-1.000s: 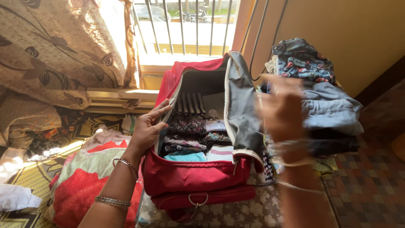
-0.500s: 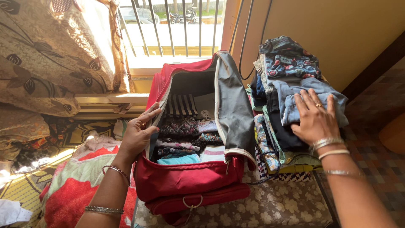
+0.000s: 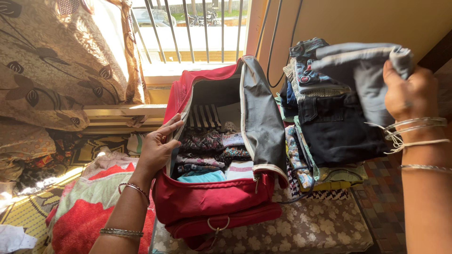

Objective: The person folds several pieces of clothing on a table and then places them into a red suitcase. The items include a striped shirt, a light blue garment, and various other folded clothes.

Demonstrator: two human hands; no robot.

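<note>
The red bag (image 3: 212, 197) was roughly half filled with folded clothes – the left hand (image 3: 157, 148) held its 9 o'clock edge open (fingers spread) while the right hand (image 3: 407, 89) gripped a grey garment (image 3: 362, 70) lifted off the stack (image 3: 329, 131) at 3 o'clock, mostly unpacked.

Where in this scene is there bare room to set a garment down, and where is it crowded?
Free: the floral cushion in front of the red bag and clothes pile. Crowded: the bag's inside, full of folded clothes, and the pile itself.

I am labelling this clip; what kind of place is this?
Probably a room in a home: a barred window with a patterned curtain, and a red travel bag beside stacked folded clothes.
</note>
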